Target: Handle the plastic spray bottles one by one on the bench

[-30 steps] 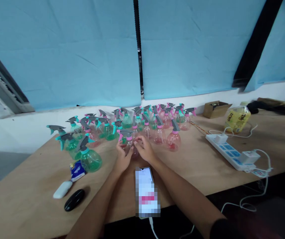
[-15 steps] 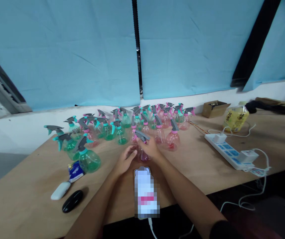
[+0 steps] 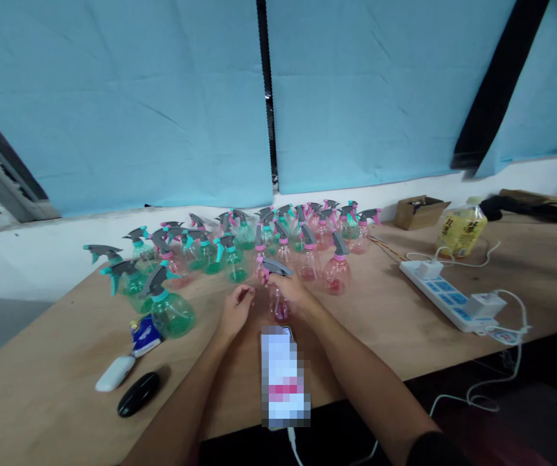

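In the head view, the right hand is clamped on a pink spray bottle. Its fingers are wrapped round the neck just under the grey trigger head, whose nozzle points left. The bottle stands upright on the wooden table, just behind the top edge of a phone that lies flat between the forearms. The left hand sits just beside the bottle on its left with the fingers loosely curled and apart, closed on nothing. I cannot tell for sure whether its fingertips graze the bottle, but a small gap seems to show. A second ago both hands cupped the bottle low on its body. Half a second ago the right hand had already climbed to the trigger head while the left lay against the body. Now the left hand has drawn off and sunk a little, so the grip rests with the right hand alone, and the bottle has come slightly nearer the phone. Behind it stands the crowd of spray bottles, green ones to the left and pink to the right, and a larger green bottle stands apart in front. To the right a power strip lies well apart from the hands.
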The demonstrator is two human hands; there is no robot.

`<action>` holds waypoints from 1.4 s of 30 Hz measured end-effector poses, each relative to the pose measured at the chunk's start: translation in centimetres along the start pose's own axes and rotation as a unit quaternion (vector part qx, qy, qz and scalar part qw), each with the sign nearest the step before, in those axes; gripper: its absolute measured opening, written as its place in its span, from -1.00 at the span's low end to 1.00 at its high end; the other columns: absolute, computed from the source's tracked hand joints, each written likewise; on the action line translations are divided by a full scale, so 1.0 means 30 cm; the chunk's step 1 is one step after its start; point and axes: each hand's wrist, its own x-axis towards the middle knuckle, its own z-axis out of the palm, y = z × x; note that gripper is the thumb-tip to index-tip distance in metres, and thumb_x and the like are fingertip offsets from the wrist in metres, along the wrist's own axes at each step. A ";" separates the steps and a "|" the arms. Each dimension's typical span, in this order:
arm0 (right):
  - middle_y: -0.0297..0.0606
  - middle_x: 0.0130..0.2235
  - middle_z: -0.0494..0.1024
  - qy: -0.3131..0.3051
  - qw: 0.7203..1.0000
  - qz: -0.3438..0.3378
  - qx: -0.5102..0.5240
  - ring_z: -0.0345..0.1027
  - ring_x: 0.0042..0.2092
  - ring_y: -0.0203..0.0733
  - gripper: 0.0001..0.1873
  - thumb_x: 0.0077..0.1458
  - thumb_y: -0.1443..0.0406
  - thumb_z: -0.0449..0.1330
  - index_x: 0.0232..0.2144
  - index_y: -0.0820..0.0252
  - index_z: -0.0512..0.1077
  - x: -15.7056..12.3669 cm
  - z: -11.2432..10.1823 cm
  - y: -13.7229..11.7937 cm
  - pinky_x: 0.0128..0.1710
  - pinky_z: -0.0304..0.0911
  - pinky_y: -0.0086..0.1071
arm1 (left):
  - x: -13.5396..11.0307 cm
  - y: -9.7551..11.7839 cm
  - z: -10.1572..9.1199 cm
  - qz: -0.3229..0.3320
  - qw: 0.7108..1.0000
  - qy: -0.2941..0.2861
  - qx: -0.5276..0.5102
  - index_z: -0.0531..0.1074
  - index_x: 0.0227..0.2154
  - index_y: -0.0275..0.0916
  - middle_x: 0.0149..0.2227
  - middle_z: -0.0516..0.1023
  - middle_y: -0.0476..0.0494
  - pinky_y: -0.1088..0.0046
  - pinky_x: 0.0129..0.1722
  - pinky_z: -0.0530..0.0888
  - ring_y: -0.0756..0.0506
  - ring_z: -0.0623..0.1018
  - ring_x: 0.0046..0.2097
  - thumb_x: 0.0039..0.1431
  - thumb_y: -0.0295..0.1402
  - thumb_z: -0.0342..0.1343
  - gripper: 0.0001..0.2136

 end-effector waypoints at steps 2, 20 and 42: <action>-0.37 -0.49 0.48 -0.010 1.000 0.004 0.011 0.33 -0.41 -0.27 -0.84 -0.15 0.40 0.08 -0.50 0.16 0.45 0.004 -0.001 0.009 -0.33 0.27 -0.39 | 0.005 -0.009 -0.002 -0.032 0.999 -0.002 -0.013 0.45 -0.36 -0.22 -0.48 0.48 0.01 0.50 -0.48 0.34 -0.02 0.46 -0.49 0.10 -0.05 0.09 -0.70; -0.38 -0.50 0.46 -0.046 0.999 -0.008 -0.029 0.30 -0.42 -0.28 -0.78 -0.16 0.39 0.10 -0.46 0.17 0.53 0.037 -0.008 0.015 -0.35 0.24 -0.41 | 0.007 -0.027 0.021 -0.055 0.997 -0.014 -0.045 0.46 -0.36 -0.24 -0.53 0.42 0.04 0.52 -0.48 0.34 0.02 0.41 -0.54 0.09 -0.11 0.10 -0.73; -0.36 -0.49 0.44 -0.108 0.993 0.030 -0.038 0.30 -0.40 -0.25 -0.83 -0.10 0.34 0.09 -0.48 0.17 0.49 0.084 -0.023 -0.029 -0.35 0.23 -0.39 | -0.002 -0.018 -0.009 -0.126 0.984 -0.023 -0.120 0.46 -0.38 -0.17 -0.56 0.43 0.04 0.51 -0.52 0.32 -0.01 0.41 -0.53 0.14 -0.07 0.12 -0.74</action>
